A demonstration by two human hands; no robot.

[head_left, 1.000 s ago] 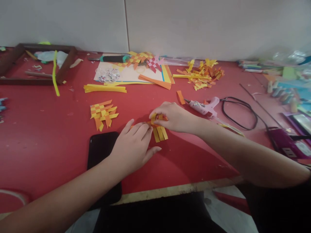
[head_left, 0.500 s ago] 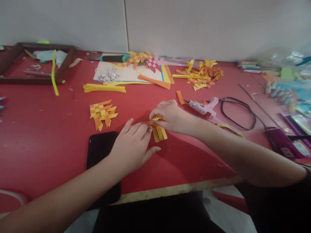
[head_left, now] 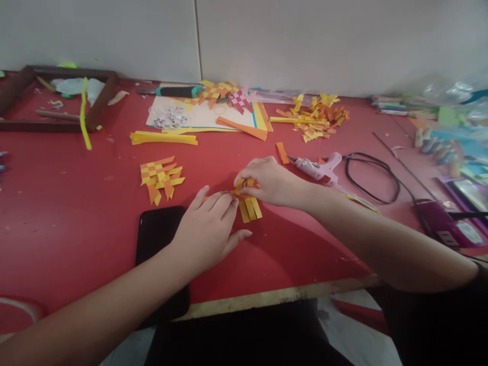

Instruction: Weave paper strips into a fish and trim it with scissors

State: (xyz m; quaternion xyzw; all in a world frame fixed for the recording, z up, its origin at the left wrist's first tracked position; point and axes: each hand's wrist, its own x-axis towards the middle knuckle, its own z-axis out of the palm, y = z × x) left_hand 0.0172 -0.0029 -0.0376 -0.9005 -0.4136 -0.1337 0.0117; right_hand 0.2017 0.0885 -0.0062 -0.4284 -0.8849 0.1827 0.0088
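Orange and yellow paper strips (head_left: 250, 209), partly woven together, lie on the red table under both my hands. My left hand (head_left: 209, 226) rests flat on their left part, fingers stretched out and thumb apart. With bent fingers, my right hand (head_left: 263, 180) pinches the strips at their upper right, where a yellow one curls up. Three yellow ends stick out toward me between the hands. My fingers hide much of the weave. A woven orange and yellow paper fish (head_left: 160, 178) lies to the left, beyond a black phone (head_left: 158, 231) beside my left forearm.
A pink glue gun (head_left: 320, 168) with a looped cord lies right of my right hand. Behind are a pile of paper scraps (head_left: 322, 117), yellow strips (head_left: 163, 138), a cutter knife (head_left: 177, 92) and sheets with beads (head_left: 170, 117). A brown frame (head_left: 102, 101) stands far left.
The yellow strip at my right fingertips now curls up higher, showing more of itself. My left hand has stayed in place.
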